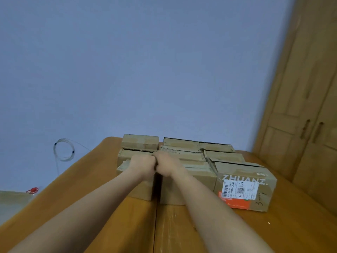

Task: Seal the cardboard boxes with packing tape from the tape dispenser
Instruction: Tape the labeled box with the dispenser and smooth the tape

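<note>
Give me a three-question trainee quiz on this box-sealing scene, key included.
1. True or false: both hands are over the cardboard boxes.
2. Which box carries a white shipping label? A) far left B) near right C) none
3. Fill in: the boxes sit on a wooden ____.

Key
1. True: left hand and right hand meet knuckle to knuckle above them.
2. B, the labelled box.
3. Table.

Brown cardboard boxes (184, 161) sat packed side by side in rows on wooden table, some w/ flaps ajar. Front-right box (245, 187) carried white shipping label, orange patch & "ZHUANZ" print. Tape dispenser couldn't be made out.
</note>
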The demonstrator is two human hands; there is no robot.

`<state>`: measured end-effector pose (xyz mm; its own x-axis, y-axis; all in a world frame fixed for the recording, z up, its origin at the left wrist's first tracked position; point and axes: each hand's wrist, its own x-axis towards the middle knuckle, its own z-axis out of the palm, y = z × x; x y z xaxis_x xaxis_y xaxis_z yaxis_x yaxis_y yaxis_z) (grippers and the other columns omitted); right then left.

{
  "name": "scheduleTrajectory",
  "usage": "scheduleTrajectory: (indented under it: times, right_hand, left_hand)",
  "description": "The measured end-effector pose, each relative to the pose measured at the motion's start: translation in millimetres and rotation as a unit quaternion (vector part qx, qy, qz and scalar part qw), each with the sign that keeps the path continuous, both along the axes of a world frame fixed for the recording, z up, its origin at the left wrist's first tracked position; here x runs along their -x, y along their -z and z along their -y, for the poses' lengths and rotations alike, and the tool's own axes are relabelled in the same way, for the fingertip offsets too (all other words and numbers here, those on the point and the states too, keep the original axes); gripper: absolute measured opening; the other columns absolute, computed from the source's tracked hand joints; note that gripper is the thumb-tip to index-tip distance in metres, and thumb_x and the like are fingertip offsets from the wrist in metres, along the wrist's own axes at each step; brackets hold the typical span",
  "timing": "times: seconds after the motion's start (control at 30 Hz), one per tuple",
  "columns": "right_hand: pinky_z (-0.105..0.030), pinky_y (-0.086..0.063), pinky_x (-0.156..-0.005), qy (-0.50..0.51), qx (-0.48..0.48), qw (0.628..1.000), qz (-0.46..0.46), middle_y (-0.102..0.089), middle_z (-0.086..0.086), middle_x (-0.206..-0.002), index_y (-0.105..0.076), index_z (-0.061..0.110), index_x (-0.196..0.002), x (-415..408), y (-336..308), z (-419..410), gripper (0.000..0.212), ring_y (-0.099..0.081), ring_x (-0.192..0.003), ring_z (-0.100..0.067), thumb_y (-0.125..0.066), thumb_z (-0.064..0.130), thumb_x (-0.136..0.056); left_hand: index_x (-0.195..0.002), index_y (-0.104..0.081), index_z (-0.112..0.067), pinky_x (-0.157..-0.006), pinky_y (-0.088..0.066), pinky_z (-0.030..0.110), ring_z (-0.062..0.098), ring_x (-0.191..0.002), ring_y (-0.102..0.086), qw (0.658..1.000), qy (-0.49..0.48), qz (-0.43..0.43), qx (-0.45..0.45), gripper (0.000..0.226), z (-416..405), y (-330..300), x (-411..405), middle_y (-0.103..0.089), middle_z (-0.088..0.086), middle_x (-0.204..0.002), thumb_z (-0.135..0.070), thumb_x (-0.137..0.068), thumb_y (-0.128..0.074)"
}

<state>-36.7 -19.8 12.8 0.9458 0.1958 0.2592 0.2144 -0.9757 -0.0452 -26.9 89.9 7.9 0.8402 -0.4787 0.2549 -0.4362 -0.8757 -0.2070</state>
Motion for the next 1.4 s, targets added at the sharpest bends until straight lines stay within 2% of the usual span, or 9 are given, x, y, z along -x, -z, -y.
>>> scheduleTrajectory:
  times: [0.1, 0.23, 0.4, 0.57, 0.67, 1.03, 1.13, 1.23, 1.4]
  right_hand:
    - [-0.031, -0.038, -0.07, 0.048, -0.025, 0.998, 0.04, -0.062, -0.01, -0.115, -0.06, 0.013, -0.109, 16.8, -8.2, 39.3, 0.028, -0.057, -0.106, -0.032, -0.047, 0.009, -0.085]
    - [-0.036, -0.045, -0.083, 0.134, 0.003, 0.99, 0.048, -0.055, -0.013, -0.127, -0.054, 0.011, -0.124, 42.3, -16.3, 108.0, 0.033, -0.054, -0.113, -0.033, -0.041, 0.019, -0.095]
    - [-0.032, -0.042, -0.077, 0.225, 0.065, 0.971, 0.038, -0.057, -0.01, -0.124, -0.054, 0.011, -0.123, 85.9, -26.0, 189.7, 0.034, -0.055, -0.11, -0.029, -0.043, 0.019, -0.092]
    - [-0.035, -0.045, -0.085, 0.251, 0.076, 0.965, 0.019, -0.055, -0.007, -0.127, -0.053, 0.013, -0.126, 112.3, -23.3, 237.4, 0.037, -0.052, -0.112, -0.027, -0.045, 0.019, -0.09]
    - [-0.037, -0.045, -0.091, 0.26, 0.09, 0.961, -0.001, -0.055, -0.006, -0.129, -0.052, 0.015, -0.13, 120.3, -16.5, 261.4, 0.04, -0.049, -0.117, -0.025, -0.043, 0.02, -0.091]
    - [-0.035, -0.042, -0.092, 0.264, 0.091, 0.96, -0.023, -0.05, -0.002, -0.131, -0.049, 0.018, -0.128, 116.4, 6.9, 310.3, 0.041, -0.045, -0.118, -0.02, -0.049, 0.037, -0.092]
    - [-0.036, -0.038, -0.101, 0.245, 0.085, 0.966, -0.015, -0.041, -0.001, -0.143, -0.038, 0.019, -0.14, 102.8, 13.2, 316.9, 0.059, -0.038, -0.129, -0.019, -0.054, 0.042, -0.089]
    - [-0.041, -0.023, -0.115, 0.224, 0.062, 0.972, -0.03, -0.023, 0.001, -0.156, -0.016, 0.02, -0.152, 89.5, 19.2, 320.7, 0.089, -0.021, -0.141, -0.019, -0.062, 0.05, -0.083]
    - [-0.045, 0.002, -0.117, 0.217, 0.026, 0.971, -0.102, 0.006, 0.001, -0.161, 0.017, 0.036, -0.149, 72.2, 31.9, 326.2, 0.119, 0.008, -0.147, -0.025, -0.072, 0.056, -0.073]
  left_hand:
    - [-0.107, -0.062, -0.013, -0.065, -0.04, 0.031, 0.022, -0.087, -0.06, 0.998, 0.04, 0.04, -0.01, 0.024, 34.2, -16.1, 14.1, -0.065, 0.001, -0.101, -0.015, -0.092, -0.042]
    - [-0.116, -0.056, -0.012, -0.071, -0.042, 0.033, 0.026, -0.099, -0.061, 0.994, 0.095, 0.051, -0.025, 0.028, 82.2, -26.2, 31.4, -0.064, 0.006, -0.108, -0.019, -0.095, -0.04]
    - [-0.125, -0.049, -0.012, -0.072, -0.039, 0.034, 0.028, -0.104, -0.056, 0.99, 0.136, 0.042, -0.004, 0.034, 132.9, -29.0, 51.2, -0.061, 0.009, -0.114, -0.029, -0.097, -0.04]
    - [-0.129, -0.048, -0.011, -0.084, -0.043, 0.037, 0.028, -0.112, -0.054, 0.985, 0.164, 0.054, -0.027, 0.037, 179.6, -26.0, 60.6, -0.06, 0.01, -0.119, -0.026, -0.096, -0.043]
    - [-0.127, -0.049, -0.01, -0.076, -0.043, 0.035, 0.028, -0.105, -0.056, 0.984, 0.17, 0.041, -0.023, 0.036, 206.4, -20.3, 55.5, -0.061, 0.009, -0.116, -0.027, -0.096, -0.042]
    - [-0.136, -0.039, -0.011, -0.095, -0.044, 0.045, 0.029, -0.119, -0.049, 0.983, 0.18, -0.018, -0.02, 0.063, 268.9, 4.2, 22.2, -0.05, 0.01, -0.133, -0.056, -0.093, -0.035]
    - [-0.14, -0.035, -0.013, -0.1, -0.038, 0.044, 0.029, -0.125, -0.044, 0.983, 0.182, -0.018, -0.013, 0.08, 279.1, 12.9, 9.7, -0.045, 0.01, -0.14, -0.072, -0.086, -0.033]
    - [-0.151, -0.017, -0.015, -0.111, -0.023, 0.049, 0.03, -0.141, -0.025, 0.98, 0.19, -0.058, -0.031, 0.1, 284.7, 22.3, 3.1, -0.024, 0.011, -0.156, -0.082, -0.078, -0.036]
    - [-0.153, -0.004, -0.015, -0.119, -0.012, 0.048, 0.032, -0.147, -0.007, 0.973, 0.214, -0.08, -0.026, 0.103, 288.6, 39.1, 0.6, -0.004, 0.013, -0.161, -0.074, -0.08, -0.048]
